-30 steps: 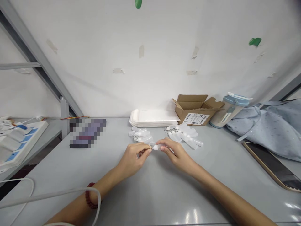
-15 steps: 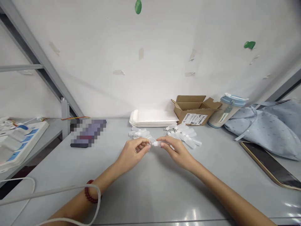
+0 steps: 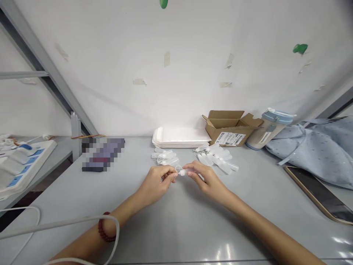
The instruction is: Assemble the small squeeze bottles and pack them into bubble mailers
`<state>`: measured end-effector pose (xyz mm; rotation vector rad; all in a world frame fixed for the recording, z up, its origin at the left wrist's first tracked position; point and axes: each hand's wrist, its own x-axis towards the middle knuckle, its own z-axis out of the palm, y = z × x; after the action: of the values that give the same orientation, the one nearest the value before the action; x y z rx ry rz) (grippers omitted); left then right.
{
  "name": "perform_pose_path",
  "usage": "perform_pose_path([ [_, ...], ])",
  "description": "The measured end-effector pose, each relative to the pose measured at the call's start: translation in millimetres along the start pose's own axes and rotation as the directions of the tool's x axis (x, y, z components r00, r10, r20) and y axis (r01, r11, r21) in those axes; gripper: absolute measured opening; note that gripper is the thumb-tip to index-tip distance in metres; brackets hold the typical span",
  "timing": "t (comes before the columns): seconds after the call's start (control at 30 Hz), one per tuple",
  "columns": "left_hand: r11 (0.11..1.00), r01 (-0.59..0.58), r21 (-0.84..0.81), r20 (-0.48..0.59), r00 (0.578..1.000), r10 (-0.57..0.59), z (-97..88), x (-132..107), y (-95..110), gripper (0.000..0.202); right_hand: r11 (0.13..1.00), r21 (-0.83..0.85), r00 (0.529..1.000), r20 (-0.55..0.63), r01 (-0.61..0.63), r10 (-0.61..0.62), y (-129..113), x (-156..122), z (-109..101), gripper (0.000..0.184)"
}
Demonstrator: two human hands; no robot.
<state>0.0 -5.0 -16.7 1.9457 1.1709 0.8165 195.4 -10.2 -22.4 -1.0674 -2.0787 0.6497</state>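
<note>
A small translucent plastic squeeze bottle (image 3: 182,172) with a white neck lies sideways between my two hands above the table. My right hand (image 3: 205,178) is closed on the bottle's body, thumb and fingers pinching it and partly hiding it. At the tip end, the fingertips of my left hand (image 3: 160,183) are pressed together on the cap, which they mostly cover. A thin loop arches between the neck and those fingertips. Just beyond my left hand lies a small group of similar bottles (image 3: 167,155). Behind my right hand is a larger pile of bottles (image 3: 217,158).
White padded envelopes (image 3: 180,138) are stacked against the wall. Right of them are an open cardboard box (image 3: 230,129), a blue-lidded tumbler (image 3: 268,130), a pale blue bag (image 3: 309,147) and a phone (image 3: 317,193). A power strip (image 3: 26,163) is at left; a white cable (image 3: 68,221) crosses my left forearm.
The thin loop at the bottle's neck now stands up in view, and my left fingertips have closed at the tip. Both hands are slightly lower in the picture; the view has shifted a little.
</note>
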Motion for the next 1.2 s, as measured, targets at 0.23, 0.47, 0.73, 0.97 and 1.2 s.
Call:
perform_pose_path([
  [0.23, 0.992, -0.074, 0.1, -0.064, 0.995, 0.081, -20.2, 7.6, -2.8, 0.022, 0.987, -0.145, 0.992, -0.086, 0.075, -0.088, 0.8, 3.4, -9.7, 0.022],
  [0.47, 0.951, 0.102, 0.293, -0.458, 0.888, 0.046, -66.6, 28.8, -40.6, 0.026, 0.931, -0.365, 0.949, -0.281, 0.031, -0.142, 24.8, 11.9, -26.6, 0.019],
  [0.73, 0.914, 0.131, 0.385, -0.247, 0.968, -0.035, -62.7, 33.8, -58.5, 0.032, 0.846, -0.532, 0.993, -0.112, -0.037, -0.028, 40.7, 13.0, -24.8, 0.019],
  [0.97, 0.908, 0.119, 0.401, -0.184, 0.982, -0.048, -59.7, 31.5, -57.8, 0.039, 0.82, -0.55, 0.986, -0.123, -0.159, 0.109, 39.1, 13.8, -26.6, 0.018],
  [1.2, 0.899, 0.148, 0.411, -0.203, 0.977, -0.068, -59.4, 31.7, -58.1, 0.037, 0.747, -0.64, 0.984, -0.092, -0.178, 0.155, 43.0, 13.0, -25.1, 0.014],
])
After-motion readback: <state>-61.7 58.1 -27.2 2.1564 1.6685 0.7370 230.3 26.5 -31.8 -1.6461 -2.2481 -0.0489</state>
